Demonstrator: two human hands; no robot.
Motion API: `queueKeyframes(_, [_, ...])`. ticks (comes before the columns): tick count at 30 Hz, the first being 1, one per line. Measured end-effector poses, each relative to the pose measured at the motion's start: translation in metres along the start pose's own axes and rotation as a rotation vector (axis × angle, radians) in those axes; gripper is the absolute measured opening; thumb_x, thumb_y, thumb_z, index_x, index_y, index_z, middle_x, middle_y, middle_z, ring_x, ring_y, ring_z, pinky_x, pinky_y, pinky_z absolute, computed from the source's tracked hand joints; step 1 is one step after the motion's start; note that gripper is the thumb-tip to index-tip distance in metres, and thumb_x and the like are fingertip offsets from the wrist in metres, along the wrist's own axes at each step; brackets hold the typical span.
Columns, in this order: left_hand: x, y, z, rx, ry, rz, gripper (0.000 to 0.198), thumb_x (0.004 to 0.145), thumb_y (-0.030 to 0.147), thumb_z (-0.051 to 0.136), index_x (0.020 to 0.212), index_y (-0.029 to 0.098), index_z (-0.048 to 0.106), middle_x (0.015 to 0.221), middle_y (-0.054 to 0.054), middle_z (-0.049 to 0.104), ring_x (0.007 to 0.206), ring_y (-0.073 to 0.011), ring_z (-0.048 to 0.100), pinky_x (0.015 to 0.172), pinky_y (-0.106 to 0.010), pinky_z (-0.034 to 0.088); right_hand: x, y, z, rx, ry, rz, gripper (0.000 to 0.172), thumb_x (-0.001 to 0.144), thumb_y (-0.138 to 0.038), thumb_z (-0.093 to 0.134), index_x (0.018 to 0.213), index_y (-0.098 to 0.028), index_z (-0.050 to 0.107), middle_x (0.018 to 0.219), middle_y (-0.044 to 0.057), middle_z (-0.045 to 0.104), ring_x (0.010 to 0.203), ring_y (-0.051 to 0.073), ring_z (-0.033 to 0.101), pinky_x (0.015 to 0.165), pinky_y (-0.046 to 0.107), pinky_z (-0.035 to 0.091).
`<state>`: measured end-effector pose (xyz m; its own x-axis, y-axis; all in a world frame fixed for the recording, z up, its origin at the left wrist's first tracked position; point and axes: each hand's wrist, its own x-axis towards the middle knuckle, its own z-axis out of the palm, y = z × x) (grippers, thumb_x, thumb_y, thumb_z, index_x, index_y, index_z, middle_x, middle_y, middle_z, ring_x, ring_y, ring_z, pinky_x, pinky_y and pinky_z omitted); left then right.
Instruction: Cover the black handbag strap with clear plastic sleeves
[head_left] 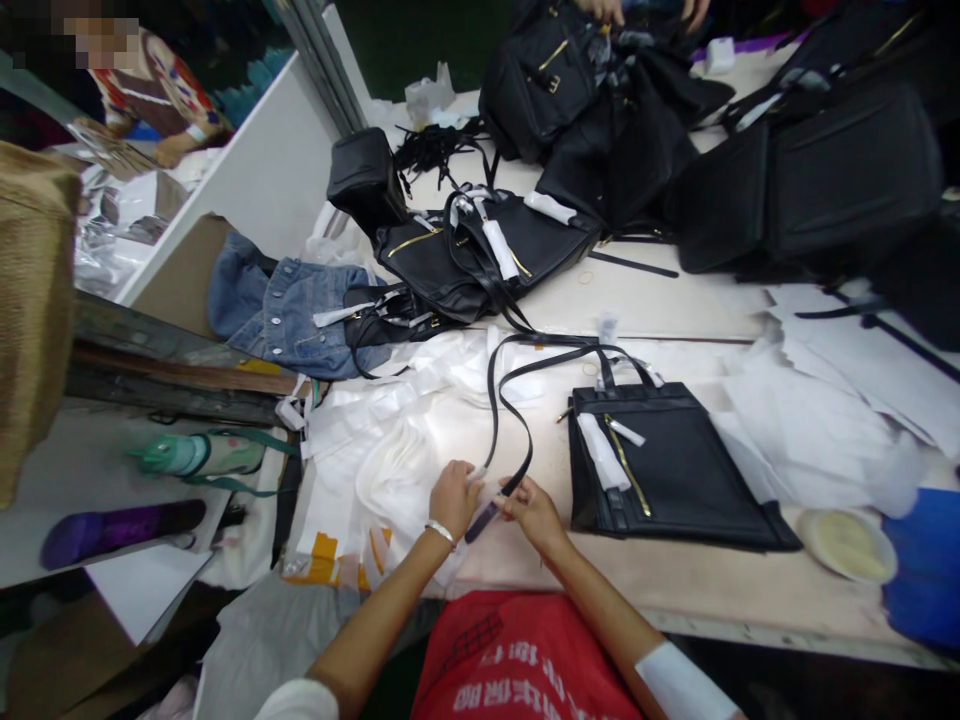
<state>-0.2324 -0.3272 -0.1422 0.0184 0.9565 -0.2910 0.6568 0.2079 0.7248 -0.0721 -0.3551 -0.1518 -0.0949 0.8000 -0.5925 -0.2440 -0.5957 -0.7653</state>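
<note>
A black handbag (682,465) with gold zips lies on the table to the right of my hands, its front zip pulls wrapped in white. From its top, a long black strap (525,425) loops left and comes down between my hands. My right hand (536,512) pinches this strap close to its end, where a bit of clear wrapping shows. Opposite it, my left hand (454,497) has its fingers closed at the other run of the strap, by a whitish piece of wrapping. The strap's loose tip points down between both hands.
White wrapping sheets (397,465) pile up at left, more sheets (817,420) at right. Several black bags (487,250) crowd the back, where another person's hands (600,10) show. A denim garment (300,310), bottles (199,453) and a round dish (847,546) lie around.
</note>
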Motion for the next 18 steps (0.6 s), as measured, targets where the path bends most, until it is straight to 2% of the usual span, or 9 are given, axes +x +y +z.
queueKeyframes(1, [0.003,-0.002,0.000,0.002,-0.051,-0.010,0.005,0.077,0.022,0.054,0.079,0.019,0.058,0.078,-0.002,0.055,0.076,-0.0170,0.052,0.073,-0.029,0.040,0.002,-0.001,0.000,-0.015,-0.019,0.003,0.036,0.063,-0.038,0.073,0.087,-0.017,0.058,0.055,-0.006,0.052,0.051,0.012,0.050,0.053,0.025,0.040])
queueKeyframes(3, [0.006,-0.002,0.001,-0.027,-0.115,-0.024,0.013,0.079,0.024,0.051,0.068,0.019,0.056,0.064,0.002,0.052,0.064,-0.0147,0.049,0.064,-0.026,0.038,0.004,-0.003,0.001,-0.037,-0.029,0.002,0.032,0.063,-0.039,0.072,0.082,-0.016,0.060,0.056,-0.004,0.054,0.053,0.013,0.051,0.054,0.026,0.040])
queueKeyframes(7, [0.004,0.008,0.000,-0.129,-0.193,-0.013,0.019,0.082,0.029,0.047,0.069,0.018,0.055,0.057,0.005,0.049,0.055,-0.0114,0.046,0.054,-0.022,0.034,0.003,-0.012,0.003,-0.041,0.065,-0.040,0.034,0.062,-0.036,0.074,0.087,-0.017,0.063,0.076,0.002,0.064,0.072,0.018,0.057,0.068,0.029,0.043])
queueKeyframes(9, [0.001,0.016,-0.003,-0.237,-0.242,-0.014,0.018,0.082,0.030,0.047,0.071,0.018,0.055,0.056,0.006,0.047,0.053,-0.0104,0.043,0.052,-0.021,0.033,0.000,-0.016,0.006,0.011,0.069,-0.068,0.035,0.064,-0.037,0.073,0.091,-0.018,0.062,0.084,0.003,0.065,0.080,0.019,0.058,0.073,0.030,0.044])
queueKeyframes(12, [-0.005,0.033,-0.010,-0.389,-0.286,-0.007,0.020,0.084,0.032,0.047,0.073,0.017,0.054,0.059,0.005,0.047,0.054,-0.0099,0.042,0.053,-0.021,0.033,-0.007,-0.025,0.012,0.068,0.072,-0.136,0.032,0.068,-0.036,0.071,0.093,-0.019,0.061,0.083,0.002,0.064,0.080,0.019,0.057,0.074,0.030,0.043])
queueKeyframes(14, [-0.008,0.045,-0.018,-0.397,-0.289,0.039,0.022,0.086,0.034,0.045,0.077,0.017,0.055,0.062,0.004,0.050,0.057,-0.0104,0.045,0.055,-0.021,0.035,-0.014,-0.034,0.015,0.069,0.116,-0.192,0.029,0.070,-0.034,0.070,0.092,-0.020,0.061,0.081,0.001,0.063,0.080,0.018,0.056,0.075,0.029,0.043])
queueKeyframes(18, [-0.009,0.056,-0.039,-0.331,-0.293,0.185,0.027,0.091,0.036,0.040,0.108,0.020,0.052,0.086,-0.001,0.063,0.074,-0.0137,0.057,0.069,-0.024,0.043,-0.034,-0.071,0.012,0.137,0.105,-0.236,0.024,0.074,-0.031,0.069,0.093,-0.021,0.059,0.084,0.001,0.062,0.082,0.016,0.055,0.076,0.027,0.041])
